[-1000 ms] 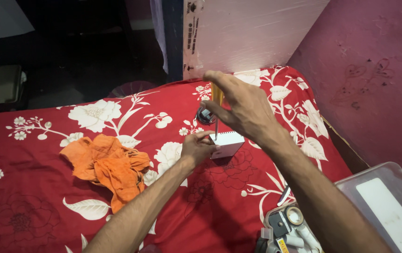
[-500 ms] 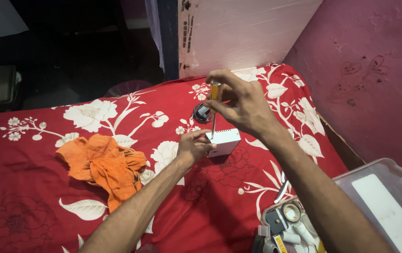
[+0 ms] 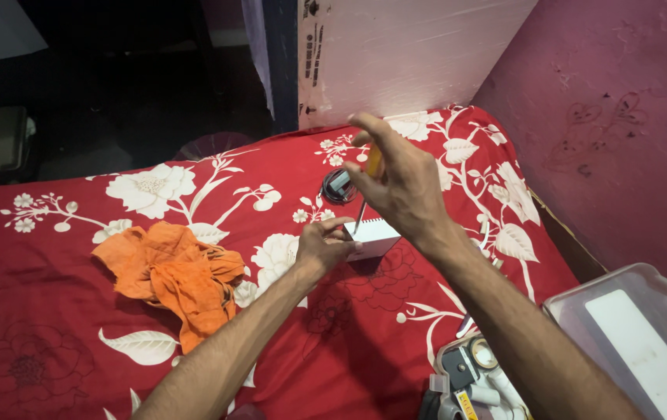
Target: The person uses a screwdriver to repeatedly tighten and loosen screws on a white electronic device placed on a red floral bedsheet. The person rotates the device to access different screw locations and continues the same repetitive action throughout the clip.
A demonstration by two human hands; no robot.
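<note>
Little moved: right hand stayed pinched on screwdriver; left hand gripped small white box. Looked light, rigid; hold by sides.

Warm overhead light, bright centre, dark upper left, slight blur.

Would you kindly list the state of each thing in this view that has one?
Screwdriver: upright, gripped by right hand, tip down on the white box.
White box: lying on the bedsheet, steadied by left hand.
Orange cloth: crumpled, untouched.
Clear plastic case: open; its lid lies flat.
Red floral bedsheet: spread flat.
</note>
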